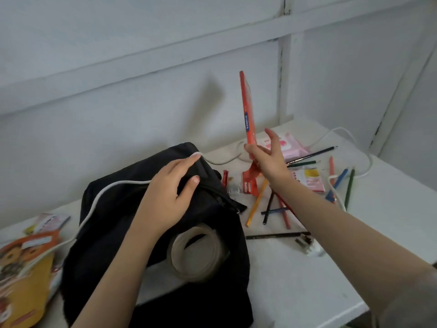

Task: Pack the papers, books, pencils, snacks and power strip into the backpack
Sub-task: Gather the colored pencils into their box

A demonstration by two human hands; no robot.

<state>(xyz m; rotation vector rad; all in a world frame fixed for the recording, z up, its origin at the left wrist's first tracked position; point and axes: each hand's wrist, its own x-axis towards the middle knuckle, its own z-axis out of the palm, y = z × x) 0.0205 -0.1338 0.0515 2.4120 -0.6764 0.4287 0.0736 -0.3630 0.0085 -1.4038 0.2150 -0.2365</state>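
Note:
A black backpack (113, 202) lies on the white table (307, 280), with a white power cord (106, 192) draped over it. My left hand (170, 192) rests on the backpack's top and grips the fabric near the zipper. To its right, my right hand (269, 159) holds a flat red pencil box (247, 107) upright above the table. Several coloured pencils (279, 209) are scattered under and beside that hand. Snack packets (21, 268) lie at the left edge. A white plug (312, 249) sits near the front pencils.
A roll of tape (196, 252) lies on the backpack's front. A pink wipes pack (288, 145) and small pink packets (312, 181) sit at the back right. The cord (354, 147) loops across the right side. White walls close the back.

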